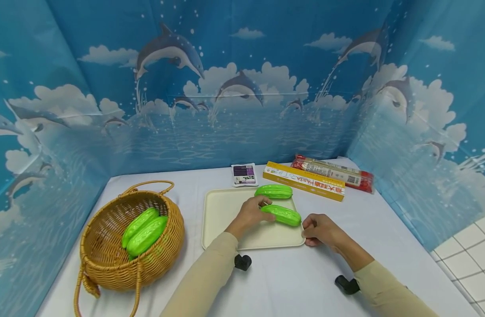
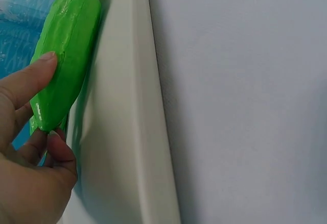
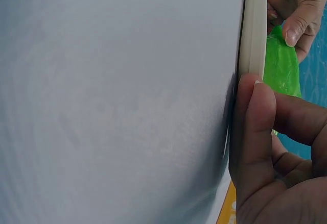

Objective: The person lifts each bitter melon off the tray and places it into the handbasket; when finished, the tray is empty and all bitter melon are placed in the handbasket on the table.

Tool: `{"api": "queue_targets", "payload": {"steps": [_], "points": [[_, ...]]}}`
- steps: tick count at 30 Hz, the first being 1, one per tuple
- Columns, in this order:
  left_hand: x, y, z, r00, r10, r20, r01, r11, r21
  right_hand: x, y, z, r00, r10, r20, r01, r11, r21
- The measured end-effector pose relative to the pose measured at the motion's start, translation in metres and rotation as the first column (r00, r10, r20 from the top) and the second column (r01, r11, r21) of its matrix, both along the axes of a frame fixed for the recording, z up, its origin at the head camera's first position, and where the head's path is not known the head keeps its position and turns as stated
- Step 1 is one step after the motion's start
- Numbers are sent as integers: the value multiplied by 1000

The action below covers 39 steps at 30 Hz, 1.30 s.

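On the cream tray (image 1: 222, 211) lie two green toy cucumbers. My left hand (image 1: 253, 212) grips the near cucumber (image 1: 283, 215) at its left end; in the left wrist view thumb and fingers close round the cucumber (image 2: 64, 60) on the tray (image 2: 127, 132). The far cucumber (image 1: 273, 191) lies at the tray's back edge, untouched. My right hand (image 1: 319, 230) pinches the tray's front right corner, its thumb pressed on the tray rim (image 3: 253, 30), with the cucumber (image 3: 281, 68) behind.
A wicker basket (image 1: 108, 259) at the left holds two more green cucumbers (image 1: 144, 231). Behind the tray lie a small purple packet (image 1: 244, 175), a yellow pasta box (image 1: 303, 181) and a red noodle pack (image 1: 332, 172). Blue dolphin-print walls enclose the white table (image 1: 298, 281).
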<state>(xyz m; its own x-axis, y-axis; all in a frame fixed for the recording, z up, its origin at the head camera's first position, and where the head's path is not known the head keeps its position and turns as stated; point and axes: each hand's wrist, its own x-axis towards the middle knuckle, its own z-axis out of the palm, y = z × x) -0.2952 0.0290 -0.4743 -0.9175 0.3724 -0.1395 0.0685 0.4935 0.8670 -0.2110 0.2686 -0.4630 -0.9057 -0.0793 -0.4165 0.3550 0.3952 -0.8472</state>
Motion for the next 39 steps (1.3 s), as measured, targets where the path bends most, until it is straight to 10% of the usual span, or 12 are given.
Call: {"api": "queue_targets", "payload": {"steps": [18,39], "points": [[0,-15,11,997,79,21,-81,994,79,-2,-2,-1,1000,5,18,-6,999,36],[30,-57,86,971,118,208,-187,916,356,-6,2,-1,999,27,18,-28,999,47]]}}
